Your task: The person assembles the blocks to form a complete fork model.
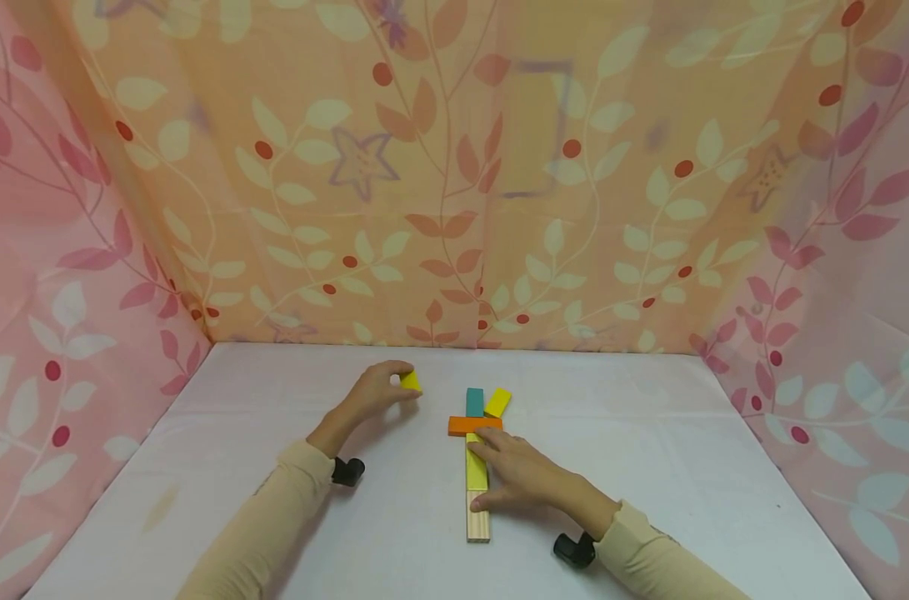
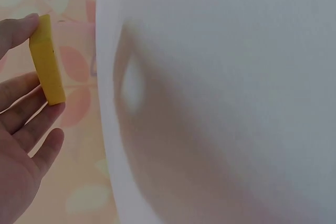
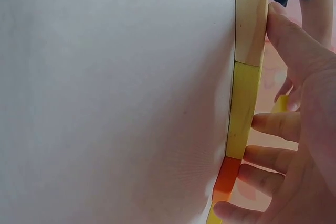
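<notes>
My left hand (image 1: 367, 393) pinches a yellow wooden block (image 2: 47, 64) between thumb and fingers, held above the table to the left of a row of blocks. Spread along that row is my right hand (image 1: 525, 471), its fingertips touching the tops. Nearest the person lies a plain wood block (image 1: 479, 530), then a yellow-green block (image 1: 476, 477) end to end with it. An orange block (image 1: 460, 427) crosses the row's far end. Beyond the crosspiece lies a teal block (image 1: 474, 402), with a second yellow block (image 1: 499, 402) slanting off to its right.
A white cloth covers the table (image 1: 694, 467). Patterned curtains (image 1: 454, 233) hang behind it and at both sides. Each wrist carries a small black camera, one at the left wrist (image 1: 348, 472) and one at the right (image 1: 574, 551).
</notes>
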A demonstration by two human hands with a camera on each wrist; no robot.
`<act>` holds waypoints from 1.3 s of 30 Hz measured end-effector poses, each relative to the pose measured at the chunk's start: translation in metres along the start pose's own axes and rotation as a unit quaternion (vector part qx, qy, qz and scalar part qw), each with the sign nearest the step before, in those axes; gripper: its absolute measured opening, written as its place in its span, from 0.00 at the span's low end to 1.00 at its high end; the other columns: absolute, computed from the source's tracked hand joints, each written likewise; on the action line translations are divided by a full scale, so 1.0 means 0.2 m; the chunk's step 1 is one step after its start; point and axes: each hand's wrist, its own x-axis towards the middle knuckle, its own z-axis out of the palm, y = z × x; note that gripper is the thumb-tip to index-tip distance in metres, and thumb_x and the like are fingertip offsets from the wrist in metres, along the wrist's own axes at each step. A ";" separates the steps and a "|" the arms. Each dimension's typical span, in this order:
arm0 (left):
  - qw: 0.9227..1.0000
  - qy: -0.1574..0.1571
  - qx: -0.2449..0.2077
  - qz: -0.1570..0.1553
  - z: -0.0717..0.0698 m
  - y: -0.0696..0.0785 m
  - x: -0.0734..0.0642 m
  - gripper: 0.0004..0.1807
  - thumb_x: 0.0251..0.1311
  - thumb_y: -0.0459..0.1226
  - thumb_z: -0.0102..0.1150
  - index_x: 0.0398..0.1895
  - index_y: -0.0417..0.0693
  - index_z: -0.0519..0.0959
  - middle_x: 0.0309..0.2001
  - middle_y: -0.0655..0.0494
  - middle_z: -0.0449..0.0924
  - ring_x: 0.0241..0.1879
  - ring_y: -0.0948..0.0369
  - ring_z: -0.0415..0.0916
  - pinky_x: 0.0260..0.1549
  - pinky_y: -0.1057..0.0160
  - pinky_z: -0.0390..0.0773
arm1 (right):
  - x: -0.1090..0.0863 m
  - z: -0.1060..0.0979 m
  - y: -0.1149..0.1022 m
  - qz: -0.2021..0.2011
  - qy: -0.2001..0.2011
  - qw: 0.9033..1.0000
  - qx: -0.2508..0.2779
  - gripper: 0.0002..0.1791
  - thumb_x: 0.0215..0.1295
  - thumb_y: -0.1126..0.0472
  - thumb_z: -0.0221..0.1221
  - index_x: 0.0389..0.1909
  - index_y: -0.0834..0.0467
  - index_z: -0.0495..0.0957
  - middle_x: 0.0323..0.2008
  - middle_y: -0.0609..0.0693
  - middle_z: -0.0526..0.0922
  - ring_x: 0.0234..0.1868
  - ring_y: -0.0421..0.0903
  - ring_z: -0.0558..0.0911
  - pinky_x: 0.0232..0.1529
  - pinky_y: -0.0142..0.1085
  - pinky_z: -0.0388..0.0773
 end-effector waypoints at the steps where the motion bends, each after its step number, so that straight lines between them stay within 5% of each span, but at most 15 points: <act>1: 1.000 0.000 0.000 0.000 0.01 0.00 0.00 0.31 0.56 0.43 0.69 0.61 0.39 0.75 0.61 0.44 0.77 0.64 0.46 0.69 0.67 0.45 0.64 | 0.00 0.00 0.00 0.000 -0.001 1.000 -0.001 0.52 0.51 0.24 0.58 0.71 0.52 0.64 0.74 0.55 0.59 0.72 0.53 0.63 0.68 0.53 0.66; 25: 0.998 0.001 -0.005 -0.065 0.18 0.11 0.08 0.29 0.54 0.47 0.70 0.58 0.45 0.79 0.60 0.48 0.78 0.59 0.49 0.71 0.64 0.48 0.69 | 0.00 0.00 0.00 0.012 -0.009 1.000 -0.001 0.52 0.50 0.23 0.56 0.71 0.50 0.64 0.74 0.54 0.59 0.72 0.53 0.64 0.68 0.53 0.67; 39: 0.998 -0.011 -0.004 -0.060 0.27 0.15 0.12 0.30 0.52 0.46 0.71 0.57 0.43 0.79 0.59 0.47 0.78 0.55 0.51 0.74 0.61 0.50 0.72 | 0.01 0.01 0.00 0.002 0.003 1.000 -0.015 0.52 0.50 0.24 0.58 0.71 0.53 0.64 0.73 0.55 0.61 0.71 0.54 0.65 0.66 0.53 0.68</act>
